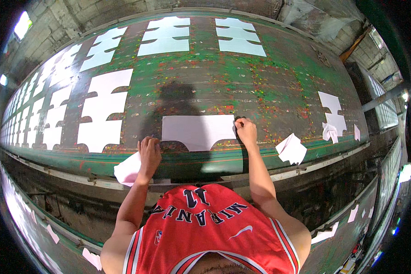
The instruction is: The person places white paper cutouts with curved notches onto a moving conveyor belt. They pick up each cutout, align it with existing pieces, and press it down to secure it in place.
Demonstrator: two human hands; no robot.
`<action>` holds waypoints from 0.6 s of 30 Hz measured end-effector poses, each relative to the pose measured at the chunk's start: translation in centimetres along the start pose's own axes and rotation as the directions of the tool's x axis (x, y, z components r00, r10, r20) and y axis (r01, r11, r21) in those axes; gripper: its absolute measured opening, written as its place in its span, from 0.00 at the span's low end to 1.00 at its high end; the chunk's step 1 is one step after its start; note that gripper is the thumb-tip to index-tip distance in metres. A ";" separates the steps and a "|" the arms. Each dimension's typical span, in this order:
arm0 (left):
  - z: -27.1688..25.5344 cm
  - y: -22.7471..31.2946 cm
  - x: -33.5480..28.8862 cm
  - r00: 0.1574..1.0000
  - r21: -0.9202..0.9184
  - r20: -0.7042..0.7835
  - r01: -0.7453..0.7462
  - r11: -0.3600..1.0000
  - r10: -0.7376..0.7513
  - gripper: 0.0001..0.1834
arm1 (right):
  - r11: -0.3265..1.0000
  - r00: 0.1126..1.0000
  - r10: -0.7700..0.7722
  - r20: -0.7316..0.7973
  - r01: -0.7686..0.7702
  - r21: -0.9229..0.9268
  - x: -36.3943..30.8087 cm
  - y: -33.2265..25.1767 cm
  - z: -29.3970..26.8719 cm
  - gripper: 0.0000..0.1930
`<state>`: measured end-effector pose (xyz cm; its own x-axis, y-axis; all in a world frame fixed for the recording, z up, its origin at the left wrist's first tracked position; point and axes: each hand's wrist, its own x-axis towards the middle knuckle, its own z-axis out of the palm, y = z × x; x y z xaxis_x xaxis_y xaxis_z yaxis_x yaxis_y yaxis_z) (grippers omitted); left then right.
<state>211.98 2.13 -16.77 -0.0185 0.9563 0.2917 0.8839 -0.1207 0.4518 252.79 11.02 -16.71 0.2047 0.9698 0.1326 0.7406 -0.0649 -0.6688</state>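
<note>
A white fabric panel (pixel 198 130) with curved cut-outs at its lower corners lies flat on the long printing table (pixel 205 165) before me. My right hand (pixel 246 131) pinches at the panel's upper right corner, fingertips drawn together. Beside the lower left corner, my left hand (pixel 149 155) rests on the table with its fingers somewhat bent and slightly apart. A loose white cloth piece (pixel 128 169) lies partly behind that hand and reaches the table's front edge; whether the palm touches it is hidden.
Rows of similar white panels (pixel 105 102) lie to the left and along the far side (pixel 164 36). Crumpled white pieces (pixel 291 149) sit near the right front edge, with another panel (pixel 332 109) beyond. A metal rail (pixel 100 183) borders the table. Behind me runs another table (pixel 73 242).
</note>
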 end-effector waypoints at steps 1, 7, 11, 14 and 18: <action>-0.3 -0.2 0.0 1.000 -0.003 -0.023 -0.004 1.000 0.004 0.12 | 0.999 1.000 -0.005 -0.004 0.005 -0.036 0.4 -0.1 0.3 0.08; -2.5 -2.6 -0.5 0.988 0.003 -0.105 0.110 0.994 -0.109 0.12 | 0.995 0.999 0.021 0.036 -0.018 -0.094 1.3 -0.1 1.1 0.11; -3.5 -4.7 -1.2 0.983 0.077 -0.129 0.140 0.987 -0.129 0.11 | 0.990 0.997 0.049 0.061 -0.040 -0.134 1.3 -0.3 1.1 0.13; -3.9 -6.1 -1.7 0.985 0.177 -0.098 0.156 0.972 -0.140 0.09 | 0.989 0.997 0.036 0.075 -0.025 -0.144 0.9 -0.6 1.3 0.13; -4.1 -7.3 -2.5 0.979 0.172 -0.010 0.200 0.964 -0.201 0.06 | 0.989 0.997 0.034 0.064 -0.025 -0.145 0.5 -0.7 1.9 0.13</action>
<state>203.69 -0.50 -17.31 -0.2009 0.9582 0.2034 0.9294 0.1209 0.3486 251.19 12.00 -17.57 0.1886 0.9800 0.0626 0.8201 -0.1222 -0.5591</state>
